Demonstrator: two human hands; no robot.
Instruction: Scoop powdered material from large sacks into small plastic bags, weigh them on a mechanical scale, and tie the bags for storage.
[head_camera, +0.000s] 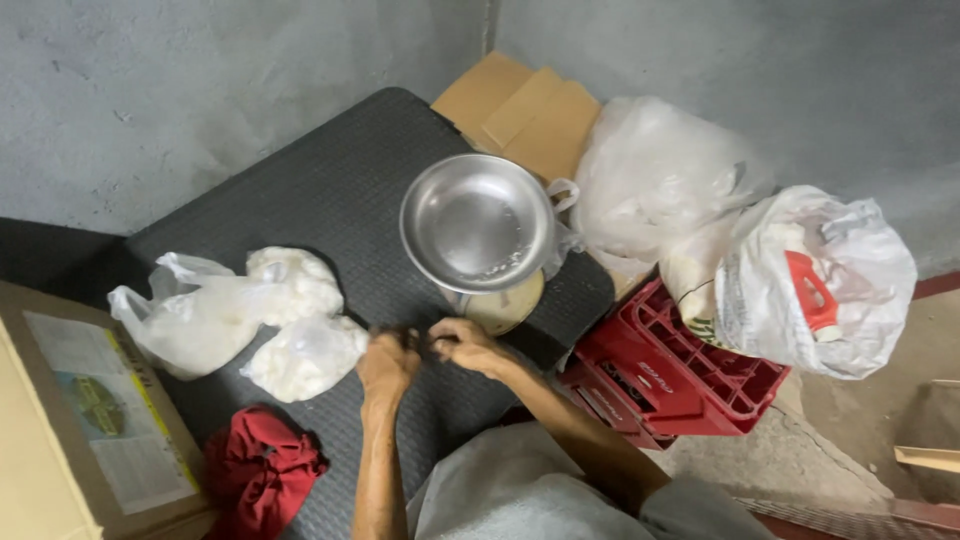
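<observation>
Grey concrete walls close in a corner where a dark textured mat (340, 200) covers the table. Near its front edge the left hand (388, 362) and the right hand (465, 345) meet, fingers (408, 340) curled inward and pinched together over something too small to make out; whether they grip anything cannot be told. Just left of the left hand lies a clear plastic bag of white lumps (305, 357), touching a second, larger bag of white stuff (230, 305) whose loose handles spread toward the mat's left edge. Just behind the right hand stands a weighing scale with a round steel pan (478, 222), empty and shiny, on a pale yellowish base (505, 303). A crumpled red cloth (262, 468) lies at the mat's near corner, beside a cardboard box (70, 430) with a printed label. Behind the scale are flattened cardboard pieces (520, 105). To the right, a red plastic crate (680, 375) carries bulging white plastic bags (790, 280).
</observation>
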